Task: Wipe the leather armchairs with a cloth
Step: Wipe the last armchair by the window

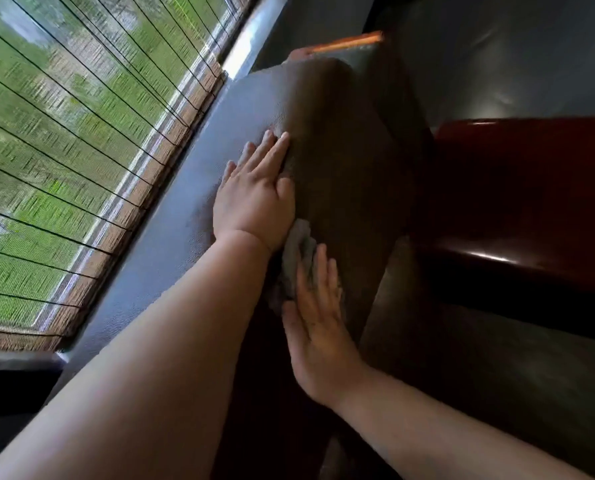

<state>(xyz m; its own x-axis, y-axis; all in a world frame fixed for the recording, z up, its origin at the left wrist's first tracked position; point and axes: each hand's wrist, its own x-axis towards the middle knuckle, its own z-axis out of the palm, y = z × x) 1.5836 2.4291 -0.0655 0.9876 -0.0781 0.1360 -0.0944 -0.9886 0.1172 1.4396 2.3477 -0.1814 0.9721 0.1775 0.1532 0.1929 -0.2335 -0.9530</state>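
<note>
Beside the window, at the centre of the view, a dark brown leather armchair (341,161) is showing its broad, rounded top edge, the hide finely grained and dully shining where daylight is catching it. The left hand (254,199) is lying flat on that edge, fingers straight and close together, pointing toward one o'clock and holding nothing. Just below it, toward five o'clock, the right hand (318,327) is pressing a grey cloth (297,261) against the leather with straight, slightly spread fingers; the cloth is soft and bunched into folds, peeking out between the two hands and touching the left wrist. At three o'clock a glossy reddish-brown wooden table (524,188) is standing close beside the armchair, its rounded rim carrying bright highlights. From nine to eleven o'clock a woven blind (81,150), ribbed with thin dark cords, is covering the window, blurred green showing through it.
</note>
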